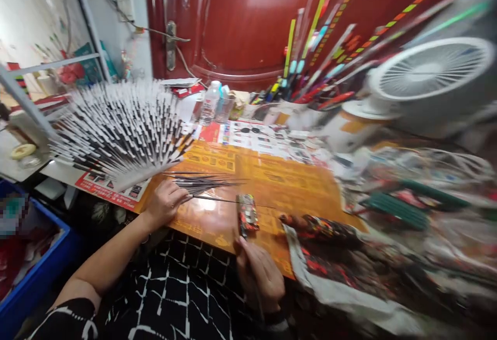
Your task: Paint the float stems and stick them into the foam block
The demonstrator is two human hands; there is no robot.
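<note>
"What does the left hand point(167, 201) have?"

"Its fingers are pinched around one end of a long, thin, dark-grey rod point(212, 197). The rod points right, over the shiny orange-covered surface point(314, 179)."

"And those others beyond the knuckles?"

"A loose bundle of thin dark rods point(209, 180), lying on the surface just past that hand. Farther left spreads a broad fan of thin sticks banded black and white point(128, 128)."

"How about the right hand point(261, 270)?"

"It's by the near edge, fingers curled and close together, at the lower end of a small, flat, paint-blotched black-and-red piece point(248, 211). I can't tell whether it grips that piece."

"Does the rod touch the piece?"

"It crosses the upper part in this view; contact I can't tell."

"What lies to the right?"

"A dark, lumpy, red-spattered long object point(326, 227), blurred, near a whitish cloth point(345, 298). Behind stands a round white electric fan point(435, 68); a clear plastic bottle point(210, 103) is toward the back."
</note>
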